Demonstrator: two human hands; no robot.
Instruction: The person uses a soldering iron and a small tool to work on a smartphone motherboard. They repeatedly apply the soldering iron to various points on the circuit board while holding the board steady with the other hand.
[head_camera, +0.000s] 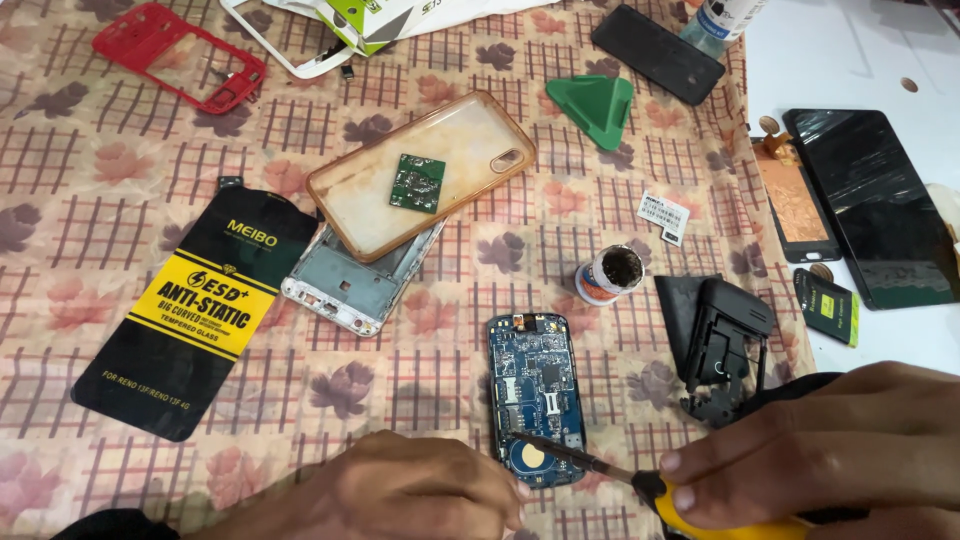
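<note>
At the near edge, the right hand (810, 445) was clenched around the yellow plastic handle of a screwdriver (640, 482), whose thin dark shaft slanted left so that its tip met the lower part of a blue rectangular phone circuit board (535, 395) lying flat on the floral checked tablecloth (100, 180). The left hand (410, 490) rested knuckles-up just beside the board's lower left corner, fingertips against its edge; whether it gripped anything could not be told. Right of the board sat a black plastic phone housing (725, 345), and just above the board stood a small round white tub (607, 275) with dark paste inside. To the left lay a black and yellow flat packet of tempered glass (195, 315), next to a silver metal phone frame (355, 285). Overlapping that frame's upper end was a clear yellowed soft phone case (420, 170) holding a small green square circuit board (417, 183). Farther off sat a green plastic triangular stand (597, 105), a black phone screen (870, 205) on the white surface at right, and a red plastic phone frame (180, 55) at far left.
</note>
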